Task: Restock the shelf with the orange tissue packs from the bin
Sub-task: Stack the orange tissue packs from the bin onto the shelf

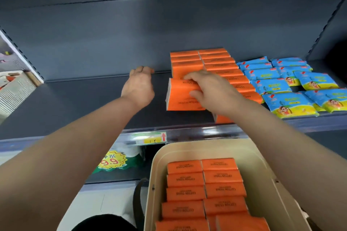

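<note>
Up in front of the person is a big dark grey metal shelf [84, 99], and most of its left side is bare. On the right side of it lie two rows of flat orange tissue packs [216, 62] with dark writing, running from the back toward the front. Just beside them, further right, sit blue and yellow plastic packets [289, 88] with a cartoon picture.

Down low, near the person, is a cream plastic bin [262, 170] with rounded corners. More orange tissue packs in the bin [203, 187] lie in two neat rows, so there are plenty left to move.

A yellow price tag [150, 139] sits on the shelf's front edge.

The right hand [208, 90] is gripping one orange tissue pack [185, 97] from above, with the fingers curled over its far edge and the thumb pressing on the top face. This pack is at the front of the left orange row, a little tilted. I cannot tell if it is resting on the shelf yet. The left hand [139, 86] holds nothing. It is loosely curled, reaching toward the back of the bare shelf.

These packs look light and soft, like little pillows. The shiny wrap could be a bit slippery. I think it is best to pinch a pack across its long sides, gently, so it does not squash.
</note>
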The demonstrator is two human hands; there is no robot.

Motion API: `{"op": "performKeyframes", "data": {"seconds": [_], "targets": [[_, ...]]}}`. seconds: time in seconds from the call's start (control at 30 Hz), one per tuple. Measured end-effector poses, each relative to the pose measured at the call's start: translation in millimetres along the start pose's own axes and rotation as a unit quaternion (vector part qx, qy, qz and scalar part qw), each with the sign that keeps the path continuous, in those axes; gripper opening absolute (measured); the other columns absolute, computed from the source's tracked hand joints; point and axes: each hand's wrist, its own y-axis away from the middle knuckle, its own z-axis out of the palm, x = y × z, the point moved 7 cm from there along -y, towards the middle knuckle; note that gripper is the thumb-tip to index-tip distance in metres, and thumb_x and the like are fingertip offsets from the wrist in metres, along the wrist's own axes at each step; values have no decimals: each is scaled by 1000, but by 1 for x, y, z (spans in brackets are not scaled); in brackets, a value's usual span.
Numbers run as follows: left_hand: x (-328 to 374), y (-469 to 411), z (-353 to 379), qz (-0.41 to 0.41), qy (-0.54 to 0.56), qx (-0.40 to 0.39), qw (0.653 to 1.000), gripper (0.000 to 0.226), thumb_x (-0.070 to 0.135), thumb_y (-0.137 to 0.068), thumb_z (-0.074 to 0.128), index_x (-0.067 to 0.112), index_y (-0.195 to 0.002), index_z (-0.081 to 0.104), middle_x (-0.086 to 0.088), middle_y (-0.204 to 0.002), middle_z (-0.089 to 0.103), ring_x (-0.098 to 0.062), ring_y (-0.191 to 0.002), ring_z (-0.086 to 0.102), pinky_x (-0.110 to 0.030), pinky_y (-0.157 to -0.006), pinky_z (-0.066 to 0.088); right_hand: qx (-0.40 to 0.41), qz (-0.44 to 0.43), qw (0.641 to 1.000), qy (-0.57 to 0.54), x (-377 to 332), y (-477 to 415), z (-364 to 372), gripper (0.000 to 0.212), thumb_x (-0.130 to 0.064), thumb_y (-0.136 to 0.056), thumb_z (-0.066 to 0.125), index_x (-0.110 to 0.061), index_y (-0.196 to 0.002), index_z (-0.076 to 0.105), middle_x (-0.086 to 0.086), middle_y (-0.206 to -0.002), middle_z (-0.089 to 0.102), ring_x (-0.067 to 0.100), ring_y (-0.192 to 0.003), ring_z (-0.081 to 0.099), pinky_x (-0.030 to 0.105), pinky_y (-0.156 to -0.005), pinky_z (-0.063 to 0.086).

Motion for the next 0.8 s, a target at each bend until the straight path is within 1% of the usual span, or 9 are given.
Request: {"op": "performKeyframes", "data": {"seconds": [0.1, 0.2, 0.27, 0.33, 0.43, 0.53, 0.63, 0.73, 0.8], "targets": [[-4, 1, -8, -2, 19, 9, 1000, 49, 3, -91, 49, 14, -138, 41, -9, -136, 42, -24, -128, 35, -38, -92, 42, -2, 26, 999, 39, 12, -40, 7, 45, -15, -86, 65, -20, -129, 53, 8, -128, 50, 28, -123, 43, 39, -100, 41], [-10, -1, -9, -3, 26, 8, 1000, 48, 5, -92, 50, 15, -137, 41, -7, -137, 41, -23, -128, 35, -35, -87, 42, -21, 66, 991, 113, 24, -63, 25, 46, -14, -86, 63, -27, -128, 53, 7, -129, 45, 28, -128, 36, 40, -100, 35], [-13, -4, -8, 0, 27, 6, 1000, 48, 6, -92, 50, 15, -138, 40, -6, -138, 40, -22, -129, 34, -33, -86, 41, -21, 84, 984, 155, 28, -75, 35, 48, -9, -85, 61, -30, -127, 52, 6, -128, 45, 28, -128, 35, 41, -98, 34], [-16, -12, -8, 7, 35, 13, 999, 47, 7, -93, 50, 15, -138, 40, -5, -138, 40, -21, -129, 34, -33, -87, 42, -10, 98, 981, 167, 31, -89, 40, 50, -6, -84, 60, -29, -127, 51, 7, -127, 46, 29, -127, 36, 44, -99, 34], [-20, -22, -4, 13, 57, 20, 998, 46, 6, -93, 50, 15, -137, 41, -3, -139, 40, -19, -129, 35, -34, -85, 46, 12, 114, 979, 166, 37, -108, 43, 52, -1, -82, 56, -24, -128, 50, 11, -127, 45, 32, -127, 36, 47, -101, 34], [-24, -25, 8, 20, 69, 20, 997, 46, 4, -93, 50, 15, -137, 41, -3, -139, 39, -19, -128, 37, -34, -83, 49, 35, 121, 979, 159, 40, -117, 50, 57, 5, -80, 52, -19, -131, 48, 13, -127, 44, 33, -125, 36, 47, -99, 36], [-28, -25, 19, 26, 76, 17, 997, 46, 4, -92, 51, 15, -136, 42, -2, -138, 40, -19, -128, 36, -34, -86, 48, 36, 119, 980, 154, 41, -120, 60, 59, 7, -79, 53, -16, -134, 44, 13, -128, 44, 33, -122, 37, 46, -96, 38], [-27, -27, 17, 38, 81, 25, 996, 45, 5, -92, 51, 15, -135, 44, -3, -137, 42, -19, -128, 37, -37, -90, 48, 39, 91, 983, 157, 32, -121, 58, 61, 4, -79, 59, -16, -135, 45, 12, -128, 44, 32, -122, 38, 44, -96, 39], [-23, -25, 13, 45, 87, 29, 995, 44, 5, -92, 51, 15, -134, 44, -2, -136, 43, -19, -128, 38, -37, -90, 48, 52, 61, 983, 166, 21, -114, 52, 58, 2, -79, 62, -17, -132, 48, 10, -127, 46, 32, -121, 40, 43, -96, 39]]}}
